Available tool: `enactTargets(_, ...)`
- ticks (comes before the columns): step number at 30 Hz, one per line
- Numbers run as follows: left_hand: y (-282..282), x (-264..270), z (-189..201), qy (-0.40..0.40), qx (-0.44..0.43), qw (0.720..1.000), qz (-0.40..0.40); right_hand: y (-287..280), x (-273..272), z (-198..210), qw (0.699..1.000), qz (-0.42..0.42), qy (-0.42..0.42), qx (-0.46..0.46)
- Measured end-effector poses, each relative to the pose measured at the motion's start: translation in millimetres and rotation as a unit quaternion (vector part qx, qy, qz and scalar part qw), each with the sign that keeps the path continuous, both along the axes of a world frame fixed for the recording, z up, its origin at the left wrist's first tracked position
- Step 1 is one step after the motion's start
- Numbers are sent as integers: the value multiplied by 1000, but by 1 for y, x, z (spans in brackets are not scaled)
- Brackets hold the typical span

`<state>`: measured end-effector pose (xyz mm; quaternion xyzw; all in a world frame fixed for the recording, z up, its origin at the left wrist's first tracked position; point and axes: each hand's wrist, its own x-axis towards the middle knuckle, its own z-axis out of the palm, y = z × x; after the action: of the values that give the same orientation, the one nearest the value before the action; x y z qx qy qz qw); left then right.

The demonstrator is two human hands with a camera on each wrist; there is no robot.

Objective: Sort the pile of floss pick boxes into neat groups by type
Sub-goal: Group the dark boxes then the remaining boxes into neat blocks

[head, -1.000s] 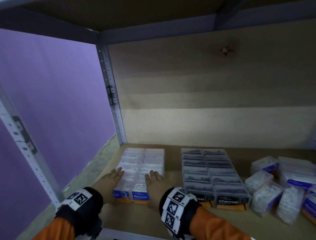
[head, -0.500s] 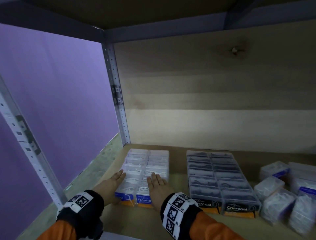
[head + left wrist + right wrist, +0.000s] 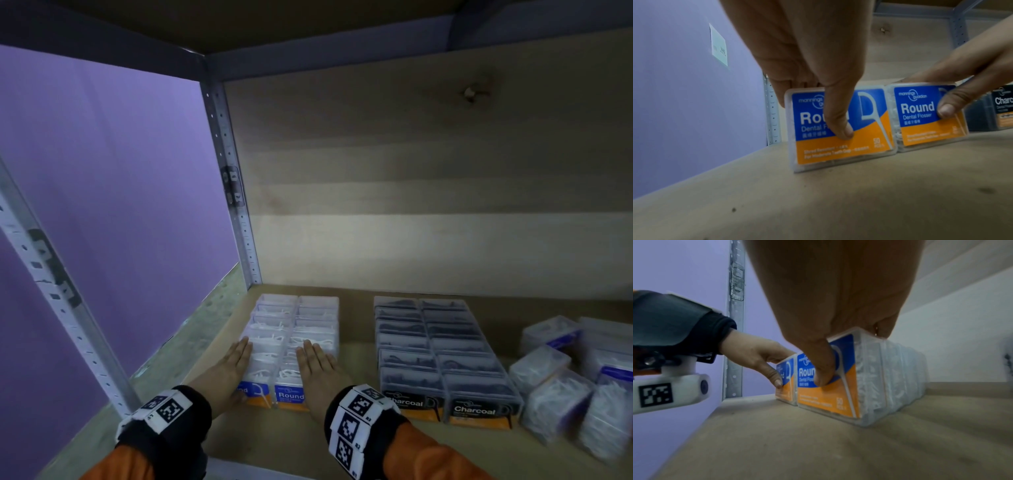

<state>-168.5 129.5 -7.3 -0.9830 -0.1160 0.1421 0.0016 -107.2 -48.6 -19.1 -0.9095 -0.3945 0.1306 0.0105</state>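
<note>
Two rows of clear Round floss pick boxes with blue and orange labels stand at the shelf's left. My left hand lies along the left row with straight fingers, and its thumb presses the front box's label. My right hand rests flat on the right row, thumb against that front label. Two rows of dark Charcoal boxes stand to the right. Further right lies a loose pile of clear boxes with purple-blue labels.
A wooden shelf board carries everything, with a wooden back panel behind it. A perforated metal upright stands at the back left corner, another at the front left. A purple wall lies beyond the open left side.
Both hands stay pressed on the Round rows in the same pose. Only the head view has drifted a little.
</note>
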Motion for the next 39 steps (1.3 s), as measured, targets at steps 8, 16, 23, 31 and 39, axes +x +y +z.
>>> enactTargets(8, -1, 1, -1, 7, -2, 1000, -5, -2, 1, 0, 1000, 1, -5, -4)
enactTargets(16, -1, 11, 0, 18, 32, 999, -24, -1, 3, 5, 999, 10, -21, -23)
enactTargets(23, -1, 23, 0, 26, 34, 998, -39, 3, 5, 4, 999, -12, -17, -34)
enactTargets(31, 0, 31, 2, 19, 29, 998, -43, 9, 10, 2, 999, -25, -9, -38)
enactTargets(39, 3, 40, 2, 14, 33, 998, -46, 13, 18, 0, 999, -34, -12, -41)
